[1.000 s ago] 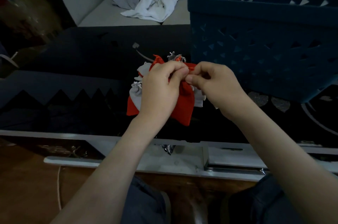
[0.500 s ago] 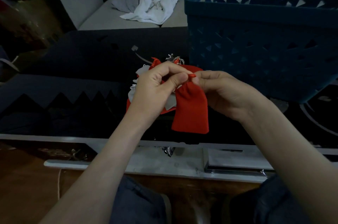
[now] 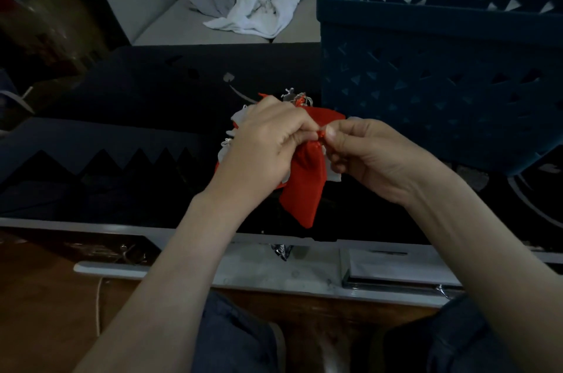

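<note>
A small red drawstring pouch (image 3: pixel 304 183) hangs above the dark table (image 3: pixel 128 116). My left hand (image 3: pixel 268 144) grips its gathered neck from the left. My right hand (image 3: pixel 374 156) pinches the red drawstring at the pouch's mouth from the right. The fingertips of both hands meet at the top of the pouch. Behind and under my hands lies a pile of red and grey pouches (image 3: pixel 326 113) with thin drawstrings, partly hidden by my hands.
A big blue plastic basket (image 3: pixel 441 67) stands on the table at the right, close behind my right hand. White and grey cloths (image 3: pixel 259 6) lie on a sofa beyond the table. A lower white shelf (image 3: pixel 274 272) runs along the table's near edge, above my knees.
The pouch's mouth has been drawn tighter and narrower. The pouch now hangs tilted to the lower left. My right hand's fingers have curled up to pinch the drawstring.
</note>
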A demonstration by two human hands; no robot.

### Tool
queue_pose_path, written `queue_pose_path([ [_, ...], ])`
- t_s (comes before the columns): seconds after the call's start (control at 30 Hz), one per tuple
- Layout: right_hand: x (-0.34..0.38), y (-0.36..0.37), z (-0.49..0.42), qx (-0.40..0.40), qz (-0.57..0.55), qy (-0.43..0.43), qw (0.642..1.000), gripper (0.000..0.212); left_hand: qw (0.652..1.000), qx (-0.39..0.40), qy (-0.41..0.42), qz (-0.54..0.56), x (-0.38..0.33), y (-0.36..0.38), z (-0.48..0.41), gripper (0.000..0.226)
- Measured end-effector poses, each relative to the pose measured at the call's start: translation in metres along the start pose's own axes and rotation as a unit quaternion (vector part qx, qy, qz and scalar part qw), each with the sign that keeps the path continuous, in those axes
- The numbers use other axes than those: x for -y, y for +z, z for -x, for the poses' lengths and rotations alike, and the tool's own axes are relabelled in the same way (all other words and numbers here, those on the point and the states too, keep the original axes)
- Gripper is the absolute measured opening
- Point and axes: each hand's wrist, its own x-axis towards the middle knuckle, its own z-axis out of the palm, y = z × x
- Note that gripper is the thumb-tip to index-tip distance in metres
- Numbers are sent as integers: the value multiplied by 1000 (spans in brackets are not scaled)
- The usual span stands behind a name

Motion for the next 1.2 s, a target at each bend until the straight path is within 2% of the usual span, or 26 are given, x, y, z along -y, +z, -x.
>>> queue_pose_path([
  [0.23,4,0,3,-38,191,-31,980,16,999,43,-19,-15,0,3,3,26],
  [0.3,5,1,4,-44,214,-37,975,16,995,46,-79,26,-3,3,4,17],
  [0.37,5,2,4,-54,252,-56,965,13,977,63,-183,85,-6,2,3,8],
  [0.43,3,2,3,-83,353,-101,927,9,959,87,-248,103,-8,2,1,11],
  [0.5,0,3,1,-119,433,-145,882,5,948,112,-279,104,-8,3,0,8],
  [0.53,-2,3,0,-130,449,-153,871,4,943,120,-292,109,-8,2,0,6],
  [0.63,-2,2,-1,-138,446,-133,874,5,933,131,-311,127,-7,2,0,7],
  [0.73,-4,3,-2,-144,429,-135,882,10,935,117,-312,122,-9,3,0,6],
  [0.9,-7,9,-4,-160,411,-146,886,8,955,95,-276,54,-15,7,0,5],
  [1.13,-7,13,-3,-186,387,-142,892,8,979,87,-171,-63,-12,21,0,2],
  [1.2,-6,15,-1,-189,369,-161,896,7,983,62,-142,-95,-13,23,0,2],
])
